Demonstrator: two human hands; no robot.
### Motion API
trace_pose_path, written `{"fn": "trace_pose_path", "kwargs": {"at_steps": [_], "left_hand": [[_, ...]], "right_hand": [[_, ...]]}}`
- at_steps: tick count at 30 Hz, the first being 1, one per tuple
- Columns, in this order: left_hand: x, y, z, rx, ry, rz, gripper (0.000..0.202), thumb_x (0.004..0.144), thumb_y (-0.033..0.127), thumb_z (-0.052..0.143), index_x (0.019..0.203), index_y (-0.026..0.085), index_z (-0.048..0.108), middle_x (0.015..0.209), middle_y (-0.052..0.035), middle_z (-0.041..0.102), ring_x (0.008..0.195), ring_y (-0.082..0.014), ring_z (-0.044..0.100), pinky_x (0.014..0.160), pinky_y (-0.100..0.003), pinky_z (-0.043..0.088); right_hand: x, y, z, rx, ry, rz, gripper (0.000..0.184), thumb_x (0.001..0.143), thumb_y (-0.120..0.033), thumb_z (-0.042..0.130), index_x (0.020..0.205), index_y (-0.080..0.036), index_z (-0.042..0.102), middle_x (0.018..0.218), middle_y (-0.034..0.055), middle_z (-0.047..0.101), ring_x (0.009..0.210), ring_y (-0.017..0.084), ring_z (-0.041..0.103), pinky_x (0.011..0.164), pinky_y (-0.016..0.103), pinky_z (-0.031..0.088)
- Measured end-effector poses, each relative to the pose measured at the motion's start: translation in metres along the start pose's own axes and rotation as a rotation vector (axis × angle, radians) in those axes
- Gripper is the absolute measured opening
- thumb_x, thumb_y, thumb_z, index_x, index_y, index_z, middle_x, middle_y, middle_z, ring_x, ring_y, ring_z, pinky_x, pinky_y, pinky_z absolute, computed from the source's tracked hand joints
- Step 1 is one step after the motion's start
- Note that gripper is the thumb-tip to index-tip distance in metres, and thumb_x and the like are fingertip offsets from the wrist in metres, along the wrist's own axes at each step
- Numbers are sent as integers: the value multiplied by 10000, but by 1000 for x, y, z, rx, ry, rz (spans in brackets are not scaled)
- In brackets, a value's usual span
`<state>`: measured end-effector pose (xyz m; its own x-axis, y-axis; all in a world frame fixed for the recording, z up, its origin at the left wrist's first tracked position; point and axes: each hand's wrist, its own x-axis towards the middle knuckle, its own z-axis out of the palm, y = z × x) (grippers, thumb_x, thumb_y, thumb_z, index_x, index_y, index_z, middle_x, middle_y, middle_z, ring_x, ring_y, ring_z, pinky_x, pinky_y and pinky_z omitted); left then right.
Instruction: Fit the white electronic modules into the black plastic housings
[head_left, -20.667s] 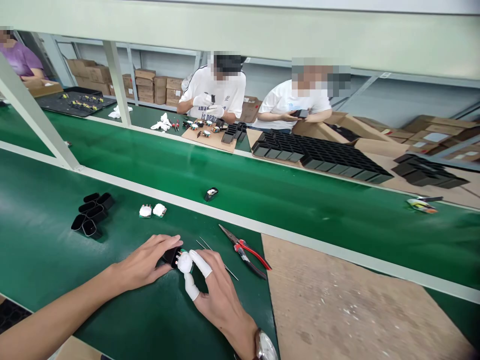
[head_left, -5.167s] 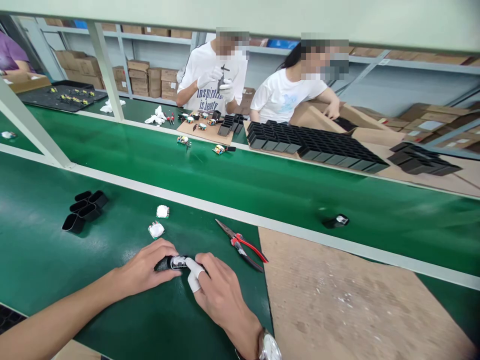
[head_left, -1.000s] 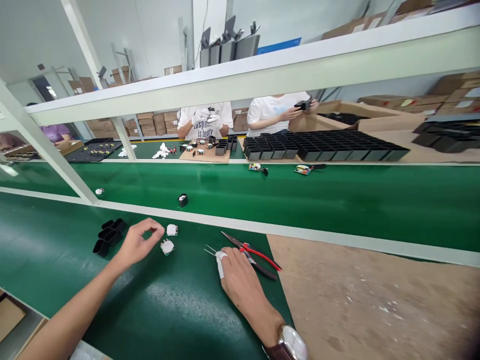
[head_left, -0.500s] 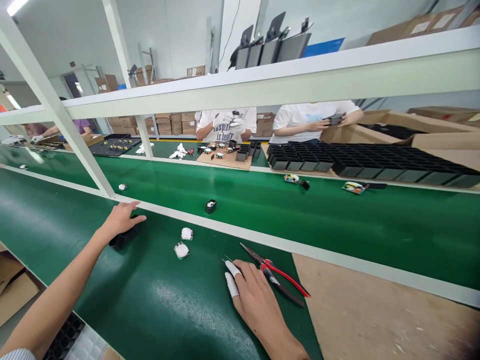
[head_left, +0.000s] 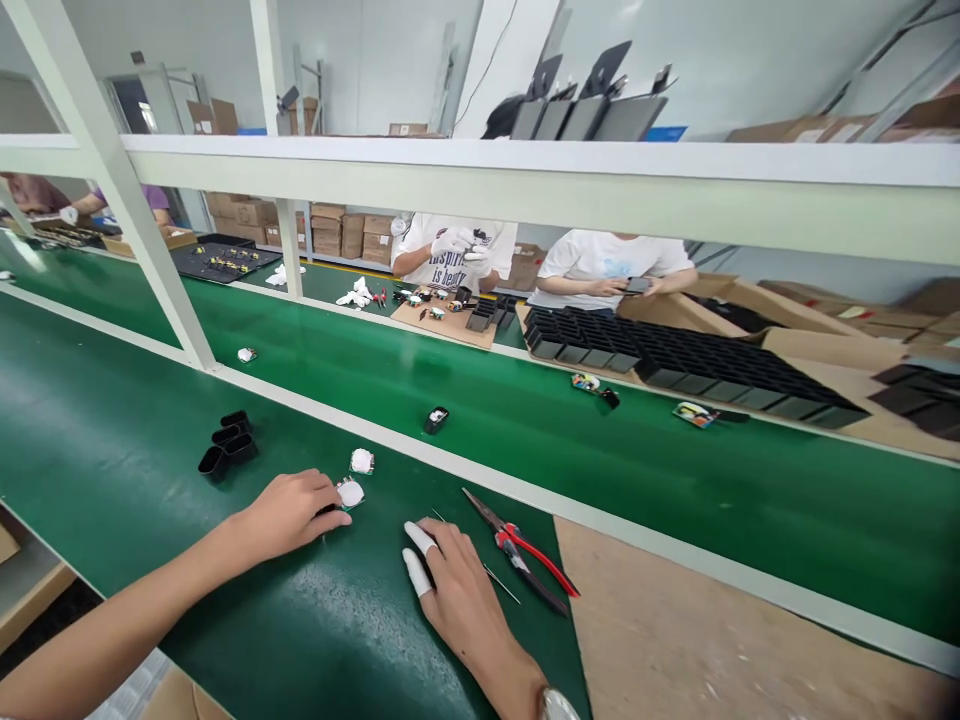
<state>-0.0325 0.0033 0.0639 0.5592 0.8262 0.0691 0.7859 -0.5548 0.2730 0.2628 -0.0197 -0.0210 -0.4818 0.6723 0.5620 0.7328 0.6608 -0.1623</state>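
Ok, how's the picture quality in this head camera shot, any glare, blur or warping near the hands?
Head view: even light, a soft sheen on the green mat before the left hand, faint shadows; head view: wide-angle warping splays the white shelf beam and post; head view: right hand and red-handled pliers look sharp, no motion blur.

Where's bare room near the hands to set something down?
Free: green mat left of the black housings, and nearward between left hand and right hand; cardboard sheet right of the pliers. Crowded: white parts at the left hand, pins beside the pliers.
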Motion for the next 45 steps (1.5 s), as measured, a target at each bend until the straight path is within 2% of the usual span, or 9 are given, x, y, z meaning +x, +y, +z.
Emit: {"fn": "trace_pose_path", "kwargs": {"at_steps": [6,11,14,21,29,34,38,41,45], "left_hand": [[-17,-11,1,-128,-2,-88,713,837,666,797,1367,216,639,1226,-105,739,1073,-314,731,871,-399,595],[-23,-13,6,-146,7,-92,474,924,506,766,1281,209,668,1228,-110,736,1093,-319,733,901,-429,611],[-32,-18,11,-167,70,-84,510,925,517,763,1332,233,648,1254,-112,735,1086,-318,742,899,-429,623],[-25,-6,21,-181,120,8,576,984,524,692,1469,254,537,1209,-102,738,1019,-294,754,848,-401,634],[28,7,44,-90,120,121,661,932,643,702,1380,168,600,1074,-138,754,984,-344,747,814,-464,634],[18,-3,50,-265,157,78,840,800,597,867,1480,260,510,1306,-136,700,1191,-352,682,1002,-513,600],[8,-3,49,-392,66,58,797,937,355,773,1604,320,339,1573,-138,510,1432,-335,533,1176,-526,500],[7,0,52,-467,63,92,698,994,200,630,1607,337,326,1543,-115,531,1411,-284,555,1196,-488,486],[6,0,57,-443,97,42,734,973,293,708,1603,360,335,1412,-98,625,1227,-278,652,1050,-466,581]], "right_hand": [[52,-29,24,13,-156,37,265,1022,-227,598,1269,-133,603,1209,155,660,1044,301,641,904,468,565],[89,-42,50,26,-176,112,128,967,-282,700,994,-178,631,1018,108,653,935,288,633,811,440,562],[78,-38,38,58,-178,71,27,976,-199,641,998,-195,626,1029,87,650,952,264,627,843,421,564],[22,-25,-10,130,-77,42,335,962,-75,509,1279,-162,574,1156,130,649,1027,276,628,906,466,599],[-3,-27,-3,-61,-195,28,535,796,36,563,1300,-129,633,1430,211,574,1279,365,550,993,534,582],[-4,-27,-3,-10,-164,56,574,858,13,565,1410,-144,586,1400,204,605,1250,355,573,971,526,587],[-2,-28,0,37,-80,91,589,966,-56,499,1547,-125,439,1341,188,647,1187,328,609,965,512,599],[-2,-29,0,46,-45,93,565,989,-74,476,1550,-119,419,1328,190,657,1200,332,613,973,519,603],[-2,-28,-3,96,2,128,519,1019,-112,489,1531,-125,404,1241,171,677,1137,311,643,943,498,621]]}}
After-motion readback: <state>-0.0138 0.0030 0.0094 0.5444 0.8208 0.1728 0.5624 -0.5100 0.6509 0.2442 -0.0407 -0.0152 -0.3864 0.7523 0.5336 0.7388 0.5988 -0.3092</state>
